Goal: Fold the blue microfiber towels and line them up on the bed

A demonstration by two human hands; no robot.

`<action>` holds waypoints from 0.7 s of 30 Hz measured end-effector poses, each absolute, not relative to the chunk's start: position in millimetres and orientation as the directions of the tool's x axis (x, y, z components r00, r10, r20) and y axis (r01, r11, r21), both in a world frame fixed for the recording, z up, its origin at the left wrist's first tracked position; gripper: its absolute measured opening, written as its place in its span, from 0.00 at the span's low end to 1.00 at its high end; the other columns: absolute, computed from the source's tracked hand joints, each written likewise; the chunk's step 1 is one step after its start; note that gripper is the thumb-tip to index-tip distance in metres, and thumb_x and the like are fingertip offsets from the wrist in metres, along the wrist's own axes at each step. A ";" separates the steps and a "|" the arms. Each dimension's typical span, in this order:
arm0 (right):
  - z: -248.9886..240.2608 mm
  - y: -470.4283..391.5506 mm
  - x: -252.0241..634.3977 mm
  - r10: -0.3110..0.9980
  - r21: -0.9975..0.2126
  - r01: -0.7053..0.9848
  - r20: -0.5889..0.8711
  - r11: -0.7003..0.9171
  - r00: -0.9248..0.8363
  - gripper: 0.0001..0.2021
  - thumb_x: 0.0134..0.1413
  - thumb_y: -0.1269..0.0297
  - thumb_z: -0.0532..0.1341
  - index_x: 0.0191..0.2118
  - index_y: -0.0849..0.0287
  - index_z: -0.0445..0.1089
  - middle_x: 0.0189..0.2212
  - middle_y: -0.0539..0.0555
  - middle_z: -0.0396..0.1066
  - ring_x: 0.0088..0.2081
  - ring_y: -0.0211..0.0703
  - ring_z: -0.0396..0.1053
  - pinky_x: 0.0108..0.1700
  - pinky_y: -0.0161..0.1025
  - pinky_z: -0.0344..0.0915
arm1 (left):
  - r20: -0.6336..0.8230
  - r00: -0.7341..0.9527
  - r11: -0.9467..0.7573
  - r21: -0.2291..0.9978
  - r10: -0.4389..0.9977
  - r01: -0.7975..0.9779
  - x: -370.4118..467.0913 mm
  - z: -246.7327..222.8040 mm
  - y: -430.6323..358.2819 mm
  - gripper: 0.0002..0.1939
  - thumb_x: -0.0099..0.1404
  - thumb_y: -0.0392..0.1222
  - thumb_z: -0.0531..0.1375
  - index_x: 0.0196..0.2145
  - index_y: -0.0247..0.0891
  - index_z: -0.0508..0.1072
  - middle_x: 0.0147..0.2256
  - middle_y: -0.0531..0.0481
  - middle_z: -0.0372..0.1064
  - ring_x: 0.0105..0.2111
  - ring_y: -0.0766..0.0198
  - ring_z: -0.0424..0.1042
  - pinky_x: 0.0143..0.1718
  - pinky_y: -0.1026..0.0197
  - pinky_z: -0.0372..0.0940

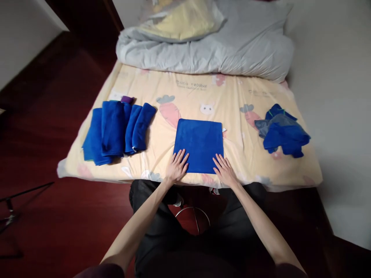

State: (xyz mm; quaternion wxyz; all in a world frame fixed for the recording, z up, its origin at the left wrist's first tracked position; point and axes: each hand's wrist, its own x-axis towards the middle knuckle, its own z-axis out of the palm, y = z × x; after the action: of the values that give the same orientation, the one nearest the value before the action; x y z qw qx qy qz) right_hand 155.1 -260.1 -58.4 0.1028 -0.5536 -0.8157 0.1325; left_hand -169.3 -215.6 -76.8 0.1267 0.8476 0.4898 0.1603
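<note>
A flat blue cloth [199, 143], close to square, lies smoothed out near the front edge of the bed, with a small white tag at its right side. My left hand [176, 166] rests flat on its lower left corner, fingers spread. On the lower right corner lies my right hand [224, 170], also flat with the fingers apart. Neither hand grips the cloth. To the left sit several rolled or folded blue cloths [113, 129] side by side, a bit of purple cloth [127, 99] behind them. A crumpled heap of blue and grey-blue cloths [284, 133] lies to the right.
The bed's sheet [191, 96] is pale yellow with carrot and rabbit prints. A grey quilt [203, 54] is bunched across the back, a yellow item in clear plastic [185, 21] on top. A wall [342, 116] stands at the right. A thin black stand [26, 191] is on the floor at left.
</note>
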 end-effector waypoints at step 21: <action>-73.6 -377.5 159.2 0.800 -0.730 0.679 0.358 -0.082 0.481 0.14 0.64 0.61 0.55 0.47 0.60 0.75 0.45 0.65 0.80 0.49 0.55 0.75 0.56 0.56 0.72 | 0.130 -0.016 -0.068 0.616 0.991 0.785 -276.7 -64.0 -365.5 0.15 0.70 0.41 0.53 0.44 0.40 0.79 0.56 0.42 0.76 0.55 0.50 0.74 0.62 0.45 0.66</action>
State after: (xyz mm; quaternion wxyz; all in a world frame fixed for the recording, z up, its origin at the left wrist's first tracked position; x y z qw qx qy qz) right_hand 159.2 -377.5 -73.6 0.4517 -0.7326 -0.5048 0.0671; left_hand -276.7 -365.5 -64.0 0.1864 0.6761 0.6568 0.2770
